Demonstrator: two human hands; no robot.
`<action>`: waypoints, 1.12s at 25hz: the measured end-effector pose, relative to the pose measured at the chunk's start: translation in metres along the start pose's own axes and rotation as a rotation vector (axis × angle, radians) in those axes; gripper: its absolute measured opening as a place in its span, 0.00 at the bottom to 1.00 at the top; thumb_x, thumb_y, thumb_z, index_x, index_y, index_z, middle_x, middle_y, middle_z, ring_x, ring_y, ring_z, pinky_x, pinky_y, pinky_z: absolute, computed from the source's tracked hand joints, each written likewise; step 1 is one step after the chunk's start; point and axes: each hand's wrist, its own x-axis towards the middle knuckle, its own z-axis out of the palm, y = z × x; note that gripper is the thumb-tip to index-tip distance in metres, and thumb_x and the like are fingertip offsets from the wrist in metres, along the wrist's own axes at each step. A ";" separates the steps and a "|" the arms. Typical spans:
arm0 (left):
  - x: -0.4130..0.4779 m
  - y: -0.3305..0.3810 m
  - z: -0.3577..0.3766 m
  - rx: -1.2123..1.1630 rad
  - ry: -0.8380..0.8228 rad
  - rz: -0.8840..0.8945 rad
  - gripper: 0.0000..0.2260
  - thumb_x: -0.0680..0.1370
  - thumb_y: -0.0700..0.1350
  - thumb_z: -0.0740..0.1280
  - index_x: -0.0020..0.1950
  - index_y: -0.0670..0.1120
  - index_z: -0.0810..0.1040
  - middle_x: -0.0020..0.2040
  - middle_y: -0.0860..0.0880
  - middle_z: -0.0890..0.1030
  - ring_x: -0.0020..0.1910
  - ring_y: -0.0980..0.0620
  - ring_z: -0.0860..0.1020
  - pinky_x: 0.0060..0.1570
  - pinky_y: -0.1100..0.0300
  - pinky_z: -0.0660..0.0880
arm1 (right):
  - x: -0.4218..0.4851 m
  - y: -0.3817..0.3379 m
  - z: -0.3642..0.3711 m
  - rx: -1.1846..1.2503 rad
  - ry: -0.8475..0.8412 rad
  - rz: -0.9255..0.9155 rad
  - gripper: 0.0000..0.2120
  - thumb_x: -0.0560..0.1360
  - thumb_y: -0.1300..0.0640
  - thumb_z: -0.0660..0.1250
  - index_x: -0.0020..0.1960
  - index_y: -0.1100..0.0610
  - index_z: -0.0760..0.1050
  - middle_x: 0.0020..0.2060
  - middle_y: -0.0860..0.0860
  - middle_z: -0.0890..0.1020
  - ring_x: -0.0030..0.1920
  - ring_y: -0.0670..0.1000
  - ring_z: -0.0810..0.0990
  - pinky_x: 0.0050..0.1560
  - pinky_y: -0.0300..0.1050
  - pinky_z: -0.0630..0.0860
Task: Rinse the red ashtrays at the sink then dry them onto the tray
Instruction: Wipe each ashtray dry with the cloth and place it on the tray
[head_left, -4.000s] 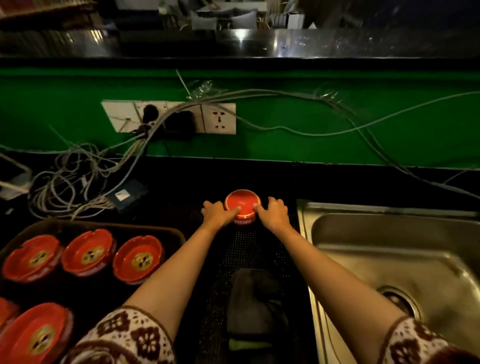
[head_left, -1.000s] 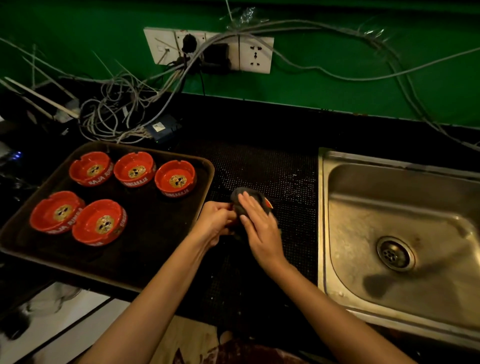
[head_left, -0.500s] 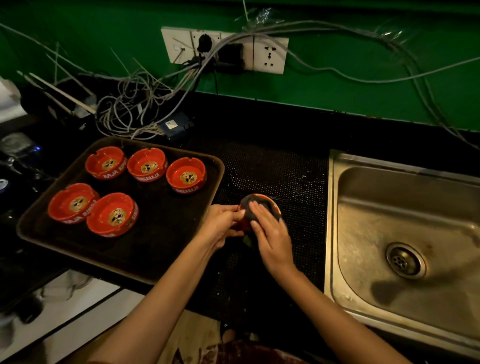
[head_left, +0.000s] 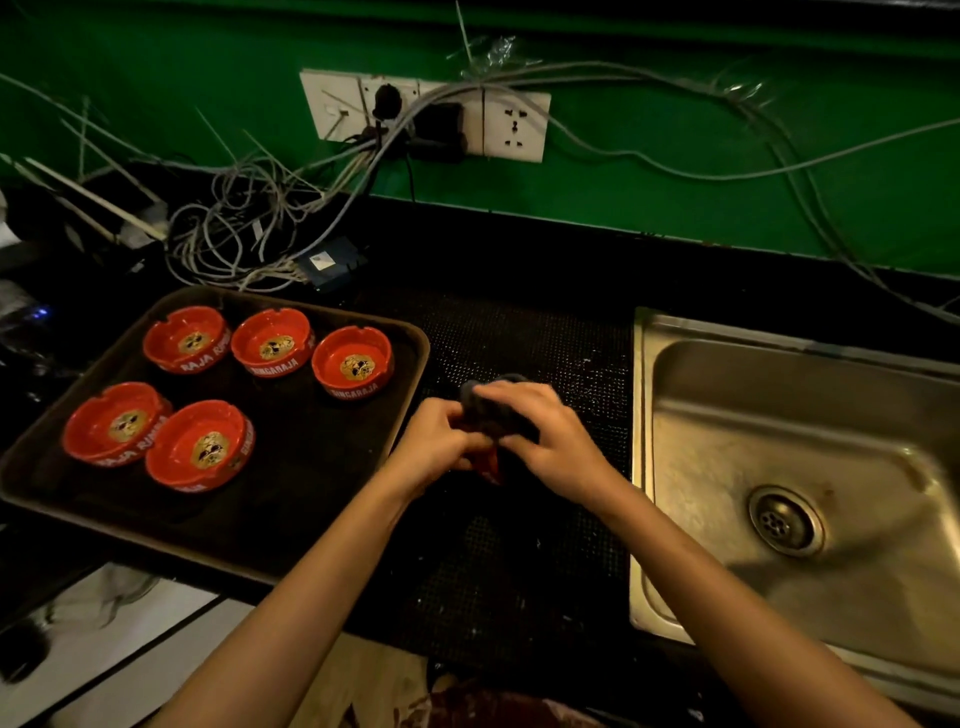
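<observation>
1. A brown tray (head_left: 322, 483) is set at the left of the dark surface (head_left: 519, 249). Five red ashtrays are held in it, all upright with the hollow upward: three in the far row (head_left: 272, 343) and two in the near row (head_left: 200, 447).
2. A steel sink (head_left: 727, 467) is set into the surface at the right. A drain (head_left: 784, 521) is seen in its floor, and its near and right edges are cut off by the frame.
3. A sixth ashtray (head_left: 488, 462) is held over the dotted mat (head_left: 519, 332), between tray and sink and just beside the tray's right rim.
4. It is gripped by the left hand (head_left: 441, 441), whose fingers are curled round its left side. A dark cloth (head_left: 493, 410) is wrapped over it and is clasped by the right hand (head_left: 550, 436) — fingers close together and bent over the top.
5. Most of this ashtray is hidden by cloth and hands; only a small red strip is shown beneath them, and both hands are blurred.
6. Which way its hollow is turned cannot be told — and no long axis can be made out on the part that shows.
7. Tangled cables (head_left: 234, 244) are heaped behind the tray, below wall sockets (head_left: 514, 127).
</observation>
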 end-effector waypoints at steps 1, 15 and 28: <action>0.001 0.000 0.000 0.041 0.003 0.015 0.08 0.71 0.31 0.69 0.46 0.42 0.79 0.39 0.44 0.82 0.37 0.46 0.82 0.39 0.52 0.79 | 0.001 -0.001 0.000 -0.043 -0.073 -0.079 0.29 0.71 0.67 0.67 0.70 0.50 0.68 0.66 0.46 0.72 0.68 0.44 0.63 0.70 0.35 0.58; -0.002 0.006 0.008 0.414 0.005 0.192 0.20 0.69 0.39 0.74 0.61 0.43 0.79 0.52 0.52 0.81 0.49 0.58 0.77 0.49 0.66 0.71 | 0.003 0.025 -0.024 0.089 -0.118 0.045 0.28 0.73 0.60 0.69 0.70 0.46 0.67 0.66 0.44 0.73 0.67 0.44 0.68 0.68 0.40 0.65; 0.005 0.017 0.013 0.550 0.067 0.175 0.14 0.70 0.40 0.74 0.55 0.44 0.81 0.44 0.47 0.82 0.41 0.55 0.79 0.43 0.64 0.74 | 0.014 0.010 -0.027 -0.453 -0.111 -0.072 0.28 0.73 0.63 0.66 0.71 0.48 0.67 0.63 0.47 0.74 0.63 0.48 0.67 0.62 0.46 0.65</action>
